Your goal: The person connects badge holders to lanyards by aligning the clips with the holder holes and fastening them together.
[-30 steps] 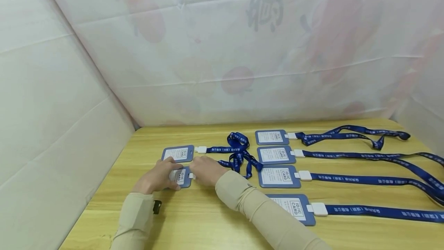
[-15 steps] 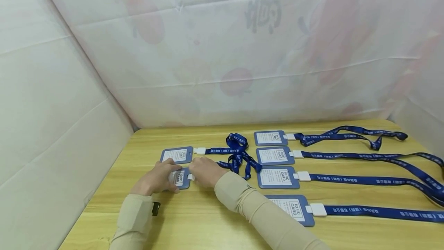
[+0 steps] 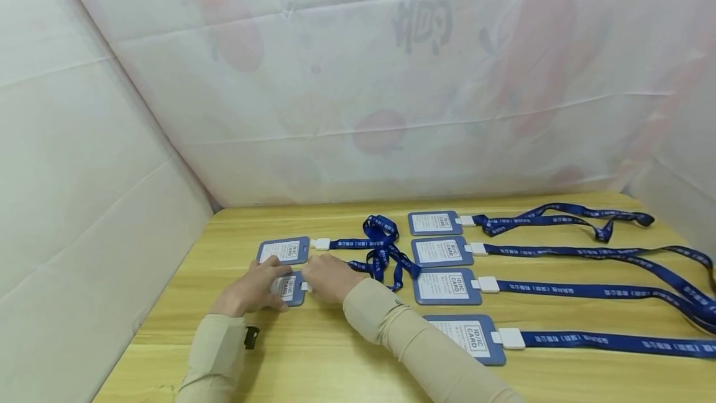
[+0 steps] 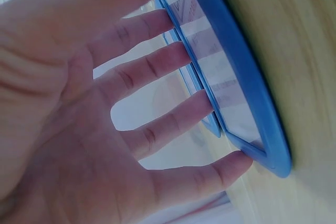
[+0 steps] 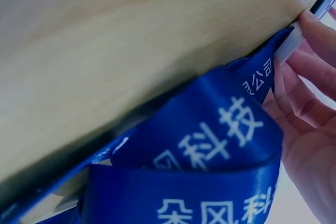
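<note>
On the left of the table in the head view, my left hand [image 3: 252, 288] holds a blue ID card holder [image 3: 288, 289] by its edges, thumb on the near side and fingers on the far side. The left wrist view shows the fingertips spread along the rim of this card holder [image 4: 226, 72]. My right hand [image 3: 332, 278] is at the holder's slotted end. In the right wrist view its thumb and fingers pinch the lanyard's white clip [image 5: 290, 45]. From there the blue lanyard [image 5: 210, 135] hangs in loose folds. Whether the clip is through the slot is hard to tell.
Just behind lies another card holder [image 3: 284, 250], with a white clip [image 3: 320, 244] beside it, apart, on a bunched lanyard [image 3: 380, 229]. Several holders with lanyards attached [image 3: 444, 250] form a column at right. A small black object [image 3: 251, 337] is by the left sleeve. Cloth walls [image 3: 358, 79] surround the table.
The head view has shifted very slightly. Both hands stay in the same places on the card holder and clip, with no visible movement of either thing.
</note>
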`<state>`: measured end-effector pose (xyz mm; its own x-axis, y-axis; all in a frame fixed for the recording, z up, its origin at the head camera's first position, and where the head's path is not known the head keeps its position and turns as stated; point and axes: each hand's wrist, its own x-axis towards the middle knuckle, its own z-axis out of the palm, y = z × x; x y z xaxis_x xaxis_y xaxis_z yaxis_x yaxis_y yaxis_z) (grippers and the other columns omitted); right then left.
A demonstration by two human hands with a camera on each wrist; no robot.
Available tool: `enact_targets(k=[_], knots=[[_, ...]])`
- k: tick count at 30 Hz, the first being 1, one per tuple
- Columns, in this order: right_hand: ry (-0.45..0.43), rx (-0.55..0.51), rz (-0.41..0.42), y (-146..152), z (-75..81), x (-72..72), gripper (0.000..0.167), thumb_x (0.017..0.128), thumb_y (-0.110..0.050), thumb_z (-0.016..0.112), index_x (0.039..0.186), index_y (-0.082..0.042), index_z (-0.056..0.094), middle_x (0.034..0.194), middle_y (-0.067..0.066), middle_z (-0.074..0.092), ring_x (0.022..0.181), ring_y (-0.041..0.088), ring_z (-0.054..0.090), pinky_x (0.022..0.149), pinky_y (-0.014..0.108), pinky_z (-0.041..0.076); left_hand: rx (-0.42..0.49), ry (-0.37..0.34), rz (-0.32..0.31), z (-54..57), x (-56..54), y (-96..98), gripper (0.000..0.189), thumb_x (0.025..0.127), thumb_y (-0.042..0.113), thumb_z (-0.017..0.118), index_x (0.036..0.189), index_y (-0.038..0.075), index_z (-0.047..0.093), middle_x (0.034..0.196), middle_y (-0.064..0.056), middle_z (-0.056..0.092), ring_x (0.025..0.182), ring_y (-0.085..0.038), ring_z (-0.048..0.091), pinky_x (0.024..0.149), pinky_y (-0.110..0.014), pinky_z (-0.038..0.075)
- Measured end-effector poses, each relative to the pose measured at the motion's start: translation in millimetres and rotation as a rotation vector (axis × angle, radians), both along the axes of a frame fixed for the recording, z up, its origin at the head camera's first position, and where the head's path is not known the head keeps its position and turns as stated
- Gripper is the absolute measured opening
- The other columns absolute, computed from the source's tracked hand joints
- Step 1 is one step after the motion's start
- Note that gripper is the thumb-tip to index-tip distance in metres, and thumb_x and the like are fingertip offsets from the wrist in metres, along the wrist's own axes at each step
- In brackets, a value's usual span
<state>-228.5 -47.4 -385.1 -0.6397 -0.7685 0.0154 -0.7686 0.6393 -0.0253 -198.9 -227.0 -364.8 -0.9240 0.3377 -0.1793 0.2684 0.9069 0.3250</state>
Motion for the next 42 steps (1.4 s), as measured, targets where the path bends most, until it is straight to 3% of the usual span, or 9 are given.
enact_targets(k=[9, 42], knots=[[0.026, 0.001, 0.013, 0.1, 1.1, 0.9, 0.015, 0.094, -0.014, 0.074, 0.107, -0.008, 0.076, 0.093, 0.001, 0.070, 0.077, 0.010, 0.062, 0.071, 0.017, 0.051, -0.002, -0.003, 0.001, -1.9, -0.3, -0.8, 0.069, 0.071, 0.014, 0.091, 0.132, -0.003, 0.063, 0.123, -0.013, 0.058, 0.115, -0.050, 0.048, 0.096, -0.062, 0.047], [0.005, -0.006, 0.009, -1.2, 2.6, 0.7, 0.014, 0.095, -0.011, 0.071, 0.108, -0.008, 0.076, 0.089, 0.001, 0.070, 0.070, 0.007, 0.058, 0.067, 0.016, 0.050, -0.018, -0.014, 0.017, -1.0, -0.8, 0.2, 0.070, 0.072, 0.016, 0.090, 0.134, -0.002, 0.063, 0.129, -0.015, 0.057, 0.116, -0.044, 0.048, 0.098, -0.061, 0.046]])
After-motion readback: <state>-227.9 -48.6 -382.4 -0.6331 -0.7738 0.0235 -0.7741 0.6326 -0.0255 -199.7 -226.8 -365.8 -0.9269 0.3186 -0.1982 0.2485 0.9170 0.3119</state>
